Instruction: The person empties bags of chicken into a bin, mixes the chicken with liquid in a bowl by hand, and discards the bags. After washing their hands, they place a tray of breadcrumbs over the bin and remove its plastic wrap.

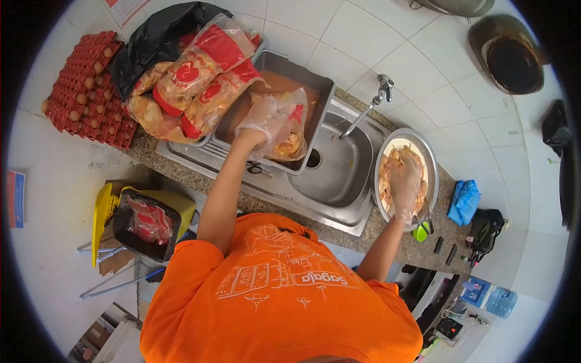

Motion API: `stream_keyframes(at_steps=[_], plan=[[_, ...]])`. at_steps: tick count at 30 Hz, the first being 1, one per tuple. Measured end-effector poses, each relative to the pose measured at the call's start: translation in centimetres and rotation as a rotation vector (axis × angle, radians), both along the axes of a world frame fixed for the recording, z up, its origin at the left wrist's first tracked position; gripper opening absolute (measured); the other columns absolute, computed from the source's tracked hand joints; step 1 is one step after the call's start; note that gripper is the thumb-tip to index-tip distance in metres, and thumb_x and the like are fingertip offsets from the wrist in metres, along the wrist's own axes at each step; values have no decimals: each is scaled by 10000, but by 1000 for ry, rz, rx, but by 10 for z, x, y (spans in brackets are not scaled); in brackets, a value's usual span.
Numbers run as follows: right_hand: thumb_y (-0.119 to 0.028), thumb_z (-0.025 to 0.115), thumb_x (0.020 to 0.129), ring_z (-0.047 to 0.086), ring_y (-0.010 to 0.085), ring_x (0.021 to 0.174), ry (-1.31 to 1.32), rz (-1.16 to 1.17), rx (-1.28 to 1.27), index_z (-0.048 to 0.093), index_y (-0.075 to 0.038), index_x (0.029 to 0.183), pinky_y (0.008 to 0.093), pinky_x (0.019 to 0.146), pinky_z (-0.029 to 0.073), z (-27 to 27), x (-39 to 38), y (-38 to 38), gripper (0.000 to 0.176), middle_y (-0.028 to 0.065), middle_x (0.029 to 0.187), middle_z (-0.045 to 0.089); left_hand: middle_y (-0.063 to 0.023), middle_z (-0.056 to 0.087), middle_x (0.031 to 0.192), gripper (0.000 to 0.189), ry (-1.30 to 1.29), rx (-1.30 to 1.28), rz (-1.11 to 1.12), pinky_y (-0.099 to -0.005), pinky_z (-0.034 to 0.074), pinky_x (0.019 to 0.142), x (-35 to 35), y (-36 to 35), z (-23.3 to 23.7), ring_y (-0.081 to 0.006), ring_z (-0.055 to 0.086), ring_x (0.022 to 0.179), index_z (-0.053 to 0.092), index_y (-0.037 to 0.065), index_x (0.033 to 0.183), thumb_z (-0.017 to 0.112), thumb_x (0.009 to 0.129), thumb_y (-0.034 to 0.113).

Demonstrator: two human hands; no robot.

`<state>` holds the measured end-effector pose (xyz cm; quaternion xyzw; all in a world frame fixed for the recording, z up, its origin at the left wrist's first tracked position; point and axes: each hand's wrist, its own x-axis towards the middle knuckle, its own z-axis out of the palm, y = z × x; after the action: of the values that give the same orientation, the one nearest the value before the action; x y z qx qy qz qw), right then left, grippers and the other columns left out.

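My left hand (264,126), in a clear plastic glove, is in a grey tub (325,100) that has brownish liquid at the bottom. Its fingers are around a clear and red plastic bag of chicken (292,145), and the glove and bag film overlap there. On the right, my right hand (408,190), also gloved, reaches into a metal bowl (431,158) of raw chicken pieces (390,163). It rests on the pieces, its fingertips partly lost among them. A dark-handled utensil (428,216) leans at the bowl's near rim.
Several full chicken bags (193,72) are piled at the left beside red egg trays (91,91). A steel sink (339,160) with a tap (382,91) lies between tub and bowl. Near the bowl are a green cup (420,232) and a blue bag (465,202). A yellow-lidded bin (106,221) stands below left.
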<state>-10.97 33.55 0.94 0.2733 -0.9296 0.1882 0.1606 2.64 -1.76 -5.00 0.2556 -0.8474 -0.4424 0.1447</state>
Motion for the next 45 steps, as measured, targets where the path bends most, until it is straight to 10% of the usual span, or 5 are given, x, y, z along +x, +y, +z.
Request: stream_keyframes(at_steps=[5,8,24,35,45], plan=[[-80,592,829,642,338,997,-296,855,-9,699,-41,1019,399,918,497,1,51,-156,221,168,1030,689,-159,687,885,351,-88,36,-121,-357,477,761,-10,11,6,-257,642,808,693,34,1027,588,936,357],[-42,490,841,680,325,879,252,1127,414,632,49,948,353,780,558,-181,11,-227,199,193,938,669,-180,683,914,355,-73,66,-132,-372,475,785,-7,12,14,-306,645,853,688,34,1036,581,935,357],[-260,687,742,684,280,842,-24,1142,706,711,-78,879,383,772,544,-154,28,-255,229,130,849,702,-248,653,1028,388,-158,-59,7,-464,476,851,-11,10,25,-422,609,1011,693,49,1060,552,927,386],[-138,784,665,661,218,759,-801,938,-147,711,-76,892,348,717,524,-60,14,-230,246,105,839,700,-301,644,987,356,37,-186,171,-458,480,876,-33,-42,-22,-409,623,995,691,-46,945,592,902,293],[90,522,759,488,82,562,-1531,601,-1161,580,1,956,284,516,447,-20,0,-207,224,115,906,600,-241,651,1014,365,52,-203,162,-470,453,878,-11,-49,-24,-422,598,998,675,10,1007,517,933,331]])
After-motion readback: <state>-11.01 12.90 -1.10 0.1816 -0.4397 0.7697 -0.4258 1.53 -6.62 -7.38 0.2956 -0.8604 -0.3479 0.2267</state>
